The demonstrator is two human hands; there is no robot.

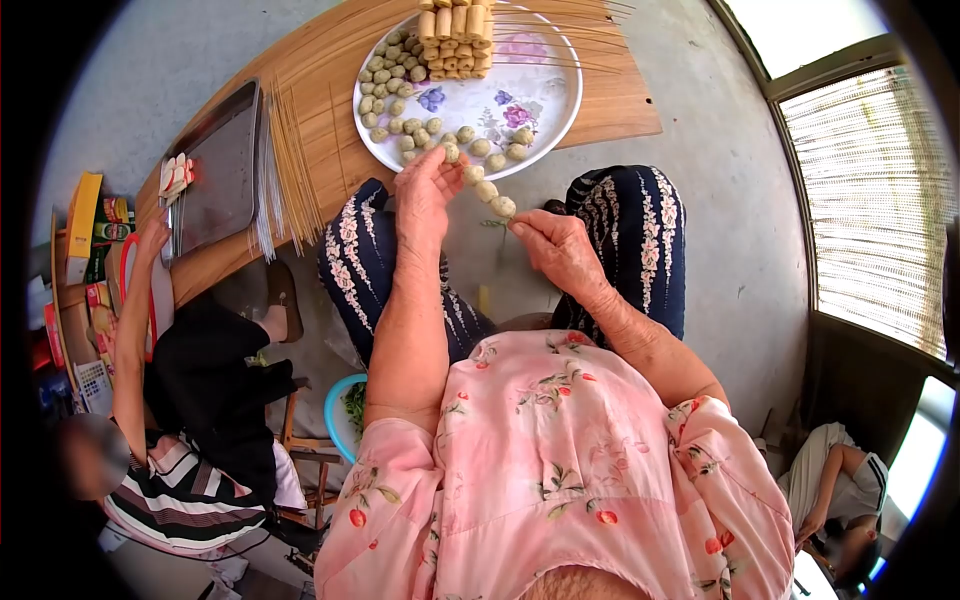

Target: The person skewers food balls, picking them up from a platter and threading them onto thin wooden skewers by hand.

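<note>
A row of round, pale green-grey balls runs in a line between my two hands, above the floor and just off the tray's near rim. My left hand has its fingers round the upper end, at a ball. At the lower end my right hand is closed, its fingertips against the last ball; any stick inside the balls is hidden. Beyond my hands, a white floral tray holds many loose balls at its left and near side. Stacked tan rolls on sticks lie at its far side.
Thin bare sticks lie on the wooden table, beside a dark metal tray. At left, a seated person's hand is near red-and-white pieces. A blue basin holds greens. Another person sits at lower right.
</note>
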